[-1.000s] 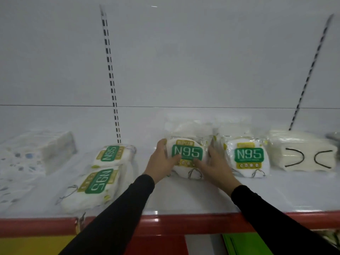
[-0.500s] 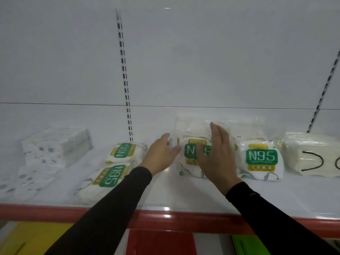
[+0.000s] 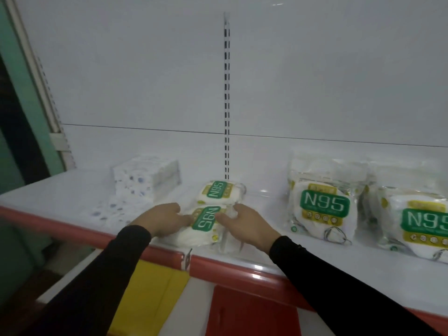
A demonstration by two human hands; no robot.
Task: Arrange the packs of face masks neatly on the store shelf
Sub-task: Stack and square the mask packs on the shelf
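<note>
A white N95 mask pack (image 3: 204, 225) lies sideways near the front edge of the white shelf (image 3: 339, 267). My left hand (image 3: 162, 220) grips its left side and my right hand (image 3: 244, 226) grips its right side. Just behind it lies a second sideways N95 pack (image 3: 219, 194). To the right, two N95 packs stand upright with labels facing me: one (image 3: 323, 209) in the middle and one (image 3: 417, 224) at the frame's right edge.
A stack of white packs with blue dots (image 3: 145, 179) sits at the shelf's left, with a flat dotted pack (image 3: 109, 210) in front of it. The shelf has a red front lip (image 3: 242, 270). A slotted upright (image 3: 226, 93) runs down the back wall.
Both hands left the upright N95 pack in the middle and moved left to the sideways pack at the shelf's front. The view swung left with them.
</note>
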